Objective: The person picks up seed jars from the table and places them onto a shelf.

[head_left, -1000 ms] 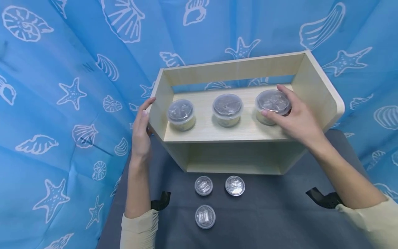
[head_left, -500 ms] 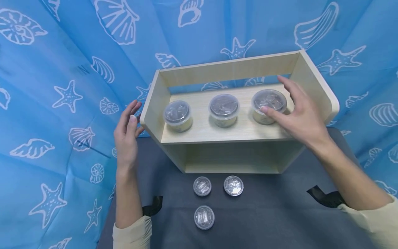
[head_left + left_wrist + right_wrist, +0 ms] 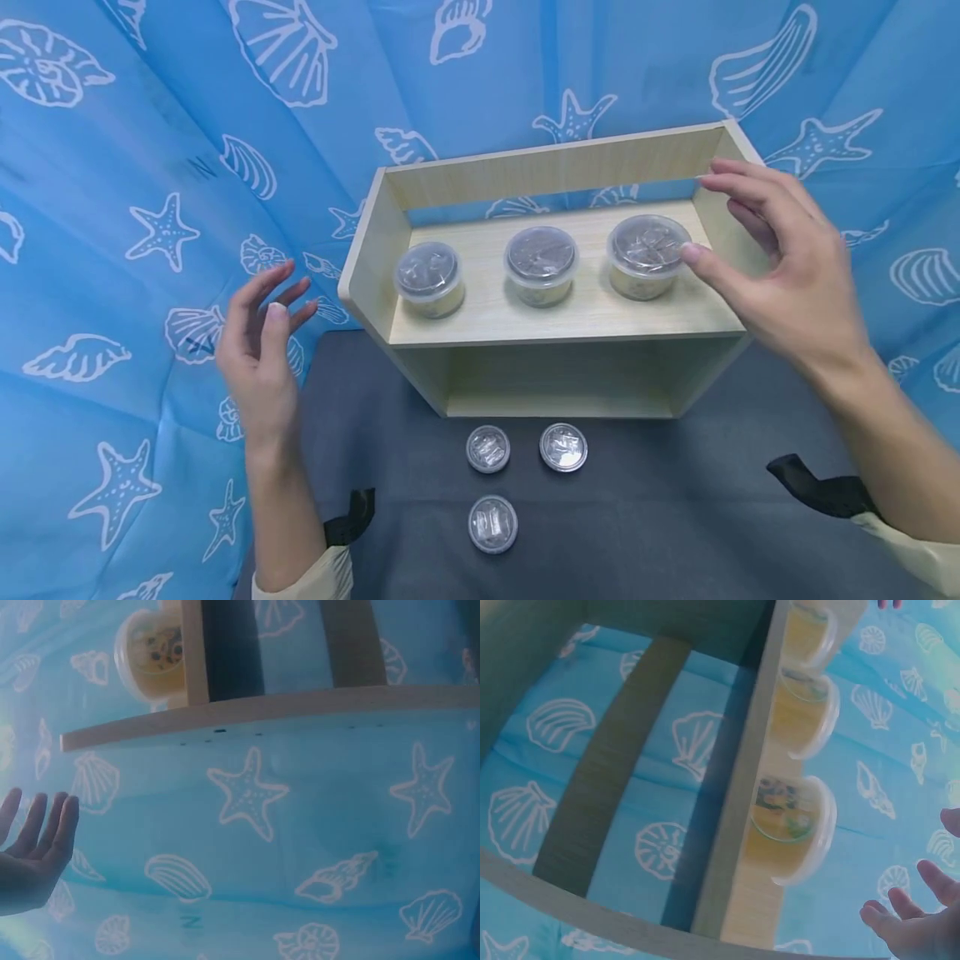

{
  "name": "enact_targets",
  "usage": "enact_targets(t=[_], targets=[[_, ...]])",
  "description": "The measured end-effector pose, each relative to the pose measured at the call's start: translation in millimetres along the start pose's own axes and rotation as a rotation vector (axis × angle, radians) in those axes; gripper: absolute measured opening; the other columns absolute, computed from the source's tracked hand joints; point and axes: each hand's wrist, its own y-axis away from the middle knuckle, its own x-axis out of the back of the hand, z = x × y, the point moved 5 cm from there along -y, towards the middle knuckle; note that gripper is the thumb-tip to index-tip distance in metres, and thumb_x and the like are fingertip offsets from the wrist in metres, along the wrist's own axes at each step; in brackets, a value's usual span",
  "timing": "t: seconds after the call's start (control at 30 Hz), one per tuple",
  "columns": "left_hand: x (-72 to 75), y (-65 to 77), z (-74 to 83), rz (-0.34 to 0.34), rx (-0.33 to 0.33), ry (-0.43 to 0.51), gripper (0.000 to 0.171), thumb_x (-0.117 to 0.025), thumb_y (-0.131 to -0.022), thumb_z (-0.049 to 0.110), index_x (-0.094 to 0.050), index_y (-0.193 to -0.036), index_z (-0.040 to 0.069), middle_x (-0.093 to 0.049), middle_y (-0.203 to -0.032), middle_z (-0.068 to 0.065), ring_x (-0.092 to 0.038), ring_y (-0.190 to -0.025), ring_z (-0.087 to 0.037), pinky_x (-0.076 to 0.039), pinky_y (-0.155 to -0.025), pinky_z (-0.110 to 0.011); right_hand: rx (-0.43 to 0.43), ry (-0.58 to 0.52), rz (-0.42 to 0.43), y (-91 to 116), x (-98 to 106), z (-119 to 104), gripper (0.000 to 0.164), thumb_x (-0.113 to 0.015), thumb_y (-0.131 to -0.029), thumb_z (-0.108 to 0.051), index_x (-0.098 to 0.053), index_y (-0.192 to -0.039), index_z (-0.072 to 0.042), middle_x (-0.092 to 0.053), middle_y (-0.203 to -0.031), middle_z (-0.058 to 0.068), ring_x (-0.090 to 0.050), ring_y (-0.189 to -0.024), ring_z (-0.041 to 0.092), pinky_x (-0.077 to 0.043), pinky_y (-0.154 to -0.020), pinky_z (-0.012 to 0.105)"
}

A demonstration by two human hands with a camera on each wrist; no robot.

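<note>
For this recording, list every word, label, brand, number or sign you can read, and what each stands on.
"N" (perhaps a sideways Z): faint mark on the blue cloth, left in the head view.
Dark mark lower on the cloth: too unclear to read.
Three tubs on the shelf: side markings too blurred to read.
Three small containers on the table: no readable text.

This looks like a small curtained-off booth or nook; whether it stands in a home, a lab or an office cannot be told. Blue curtain (image 3: 637, 50) printed with white shells and starfish hangs behind the shelf (image 3: 555, 171) and to both sides of it. A dark grey counter (image 3: 660, 517) carries the shelf, with lidded cups (image 3: 541, 265) on its upper board and small tubs (image 3: 492, 524) before it.
</note>
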Motion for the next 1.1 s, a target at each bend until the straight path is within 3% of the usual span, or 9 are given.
enact_targets(t=[0.23, 0.47, 0.63, 0.83, 1.1], targets=[[5.8, 19.6, 4.7, -0.047, -0.080, -0.032, 0.035, -0.053, -0.096, 0.000, -0.058, -0.128, -0.011, -0.060, -0.127, -0.025, -0.065, -0.105, -0.030, -0.055, -0.083, -0.029, 0.041, 0.029, 0.061, 1.2, 15.6, -3.8, 0.052, -0.073, -0.077, 0.013, -0.063, -0.128, 0.004, -0.059, -0.134, 0.009, -0.051, -0.129, 0.016, -0.037, -0.110, 0.028], [1.6, 41.9, -1.0, -0.181, -0.168, 0.152, 0.037, -0.058, -0.090, -0.003, -0.055, -0.123, -0.019, -0.062, -0.122, -0.028, -0.065, -0.105, -0.032, -0.053, -0.088, -0.035, -0.004, 0.037, 0.098, 2.1, 25.5, 5.6, 0.049, -0.072, -0.079, 0.011, -0.065, -0.127, 0.002, -0.060, -0.131, 0.006, -0.052, -0.127, 0.014, -0.036, -0.111, 0.028], [-3.3, 55.1, -5.5, -0.218, -0.223, 0.187, 0.036, -0.063, -0.090, 0.002, -0.057, -0.117, -0.021, -0.065, -0.116, -0.027, -0.067, -0.102, -0.030, -0.053, -0.089, -0.034, -0.022, 0.007, 0.095, 5.3, 32.1, 13.8, 0.048, -0.071, -0.081, 0.010, -0.063, -0.128, 0.001, -0.059, -0.132, 0.005, -0.050, -0.129, 0.017, -0.035, -0.112, 0.029], [-7.9, 70.2, -14.3, -0.278, -0.234, 0.219, 0.034, -0.059, -0.090, 0.001, -0.057, -0.115, -0.022, -0.065, -0.115, -0.027, -0.068, -0.102, -0.029, -0.054, -0.090, -0.033, -0.039, 0.059, 0.049, 10.9, 37.3, 24.2, 0.049, -0.066, -0.089, 0.006, -0.059, -0.136, -0.005, -0.053, -0.142, 0.006, -0.047, -0.134, 0.016, -0.036, -0.111, 0.028], [-21.3, 99.8, -32.6, -0.409, -0.189, 0.233, 0.032, -0.053, -0.089, -0.002, -0.058, -0.115, -0.019, -0.064, -0.116, -0.027, -0.067, -0.104, -0.029, -0.053, -0.092, -0.035, -0.169, 0.088, -0.001, 21.6, 42.1, 45.6, 0.042, -0.048, -0.104, -0.010, -0.050, -0.146, -0.014, -0.042, -0.154, 0.001, -0.038, -0.141, 0.010, -0.027, -0.115, 0.024]])
